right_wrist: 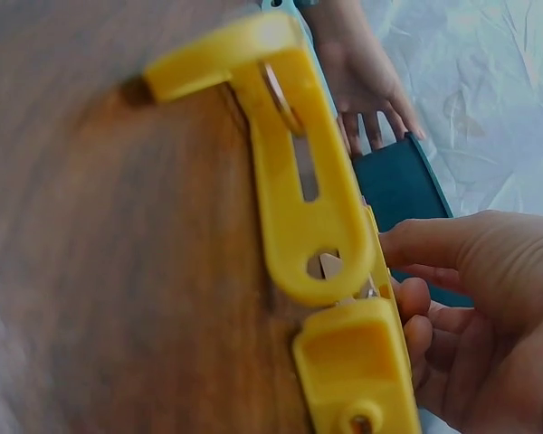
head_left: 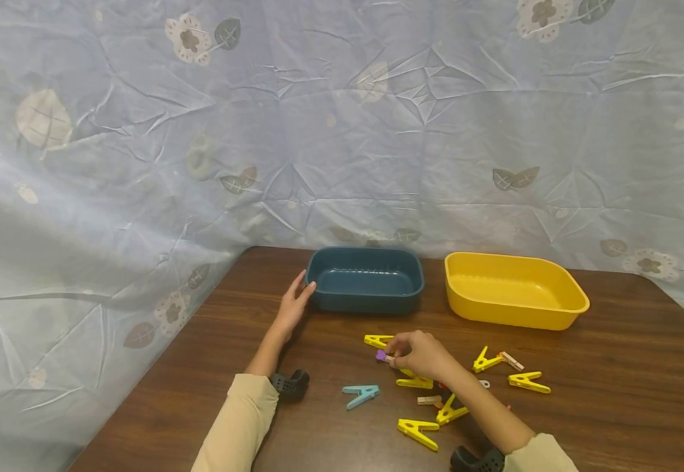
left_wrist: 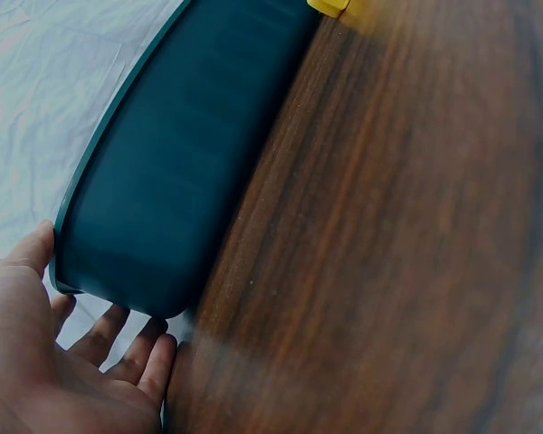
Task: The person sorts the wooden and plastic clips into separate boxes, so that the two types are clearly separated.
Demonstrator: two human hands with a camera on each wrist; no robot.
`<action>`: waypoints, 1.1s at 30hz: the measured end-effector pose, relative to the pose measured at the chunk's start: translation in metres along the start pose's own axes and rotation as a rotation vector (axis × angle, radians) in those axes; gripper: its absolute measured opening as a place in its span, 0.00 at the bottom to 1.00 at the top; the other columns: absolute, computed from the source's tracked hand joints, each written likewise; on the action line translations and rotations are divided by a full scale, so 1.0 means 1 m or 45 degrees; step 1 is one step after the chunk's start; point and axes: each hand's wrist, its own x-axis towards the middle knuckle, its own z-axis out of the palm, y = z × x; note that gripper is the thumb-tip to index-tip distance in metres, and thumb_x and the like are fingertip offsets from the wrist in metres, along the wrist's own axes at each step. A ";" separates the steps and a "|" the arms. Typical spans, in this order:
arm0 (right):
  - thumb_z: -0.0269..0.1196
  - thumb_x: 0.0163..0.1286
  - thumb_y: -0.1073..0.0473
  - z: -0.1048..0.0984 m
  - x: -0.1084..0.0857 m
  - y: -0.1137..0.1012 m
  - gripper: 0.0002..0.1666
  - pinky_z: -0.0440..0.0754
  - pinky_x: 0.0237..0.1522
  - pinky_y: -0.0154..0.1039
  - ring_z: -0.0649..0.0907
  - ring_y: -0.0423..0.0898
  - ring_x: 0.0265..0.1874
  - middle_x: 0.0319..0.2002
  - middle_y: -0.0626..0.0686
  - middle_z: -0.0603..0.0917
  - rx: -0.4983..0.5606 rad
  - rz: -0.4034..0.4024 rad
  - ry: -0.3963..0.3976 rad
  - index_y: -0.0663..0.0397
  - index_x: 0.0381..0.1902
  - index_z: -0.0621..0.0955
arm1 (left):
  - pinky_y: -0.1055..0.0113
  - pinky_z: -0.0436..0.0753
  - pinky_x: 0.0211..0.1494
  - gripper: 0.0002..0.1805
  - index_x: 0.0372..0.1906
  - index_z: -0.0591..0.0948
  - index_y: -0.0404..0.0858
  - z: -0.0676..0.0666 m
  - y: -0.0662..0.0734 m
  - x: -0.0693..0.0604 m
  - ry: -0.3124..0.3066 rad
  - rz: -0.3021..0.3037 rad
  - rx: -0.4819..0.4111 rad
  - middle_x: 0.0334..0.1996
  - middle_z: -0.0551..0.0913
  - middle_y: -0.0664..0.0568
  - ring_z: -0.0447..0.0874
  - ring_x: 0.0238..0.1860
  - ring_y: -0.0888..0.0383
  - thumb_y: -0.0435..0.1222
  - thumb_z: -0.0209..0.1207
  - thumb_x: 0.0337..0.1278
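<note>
My left hand [head_left: 294, 305] [left_wrist: 63, 362] rests against the left end of the dark blue basin [head_left: 365, 303] [left_wrist: 154, 172], thumb at its rim and fingers loosely spread along the outer wall. Over the scattered clips, my right hand [head_left: 424, 355] [right_wrist: 498, 298] pinches a small wooden clip with a purple ornament [head_left: 382, 355] between thumb and fingers. Right beside that hand lie yellow clips [head_left: 415, 383]. In the right wrist view a large yellow clip [right_wrist: 317, 208] stands close to the camera and hides what the fingertips hold.
A yellow basin [head_left: 513, 314] stands right of the blue one. On the brown table [head_left: 625, 367] lie a light blue clip [head_left: 361, 394], several more yellow clips [head_left: 529, 382] and small wooden ones [head_left: 429, 400]. Patterned cloth [head_left: 342, 131] hangs behind the table.
</note>
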 end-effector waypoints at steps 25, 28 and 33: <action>0.66 0.56 0.65 -0.003 0.000 -0.004 0.04 0.72 0.22 0.36 0.73 0.42 0.21 0.26 0.45 0.80 -0.029 -0.048 0.037 0.53 0.30 0.83 | 0.51 0.64 0.60 0.32 0.69 0.54 0.32 -0.001 0.001 0.000 -0.010 0.005 0.005 0.65 0.56 0.33 0.58 0.63 0.40 0.40 0.49 0.67; 0.66 0.56 0.65 -0.005 0.000 -0.004 0.04 0.73 0.23 0.36 0.73 0.42 0.21 0.26 0.45 0.80 -0.039 -0.062 0.041 0.53 0.31 0.84 | 0.51 0.64 0.60 0.32 0.70 0.54 0.33 -0.001 0.001 0.000 -0.013 0.001 0.000 0.65 0.56 0.33 0.58 0.63 0.41 0.40 0.49 0.67; 0.66 0.57 0.64 -0.007 -0.001 -0.005 0.04 0.74 0.17 0.36 0.73 0.41 0.13 0.24 0.45 0.78 0.006 -0.066 0.033 0.55 0.32 0.83 | 0.51 0.64 0.61 0.32 0.70 0.54 0.33 -0.001 0.001 0.000 -0.012 -0.002 -0.005 0.65 0.57 0.33 0.58 0.63 0.41 0.41 0.50 0.67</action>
